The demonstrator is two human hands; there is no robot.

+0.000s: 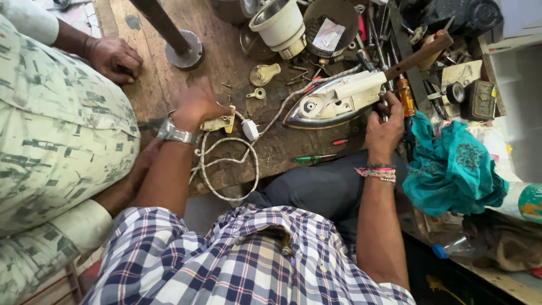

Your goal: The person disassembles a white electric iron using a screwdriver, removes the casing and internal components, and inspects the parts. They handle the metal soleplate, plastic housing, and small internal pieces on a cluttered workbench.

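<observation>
Electric iron lying tilted on the wooden workbench, chrome soleplate facing down and toward the wearer, cream plastic body on top with a round dial seat showing, dark brown wooden handle jutting up and away past the right hand. Right hand raised at the iron's rear end, fingers curled shut around a thin tool, probably a screwdriver with an amber handle, tip hidden behind the fingers. Beaded bracelets around that wrist. Left hand resting knuckles-up on the bench well left of the iron, fingers closed down over a small cream plastic part; grip itself hidden under the hand, so hold or mere press not clear. Steel wristwatch on that wrist. White braided cord looping below the left hand, running past a white plug piece and on up to the iron.

Just below the iron, a green-handled screwdriver and a small red piece. Beyond the left hand, loose screws, a brass-coloured plate, a white plastic jar and a round metal tin with a plastic packet inside. To the right of the right hand, a crumpled teal cloth; farther right, a can with a green and white label, cut off by the edge, print unreadable. Tool clutter behind the iron too tangled to sort. At far left, another person's hand and patterned sleeve, separate from the wearer's own.
</observation>
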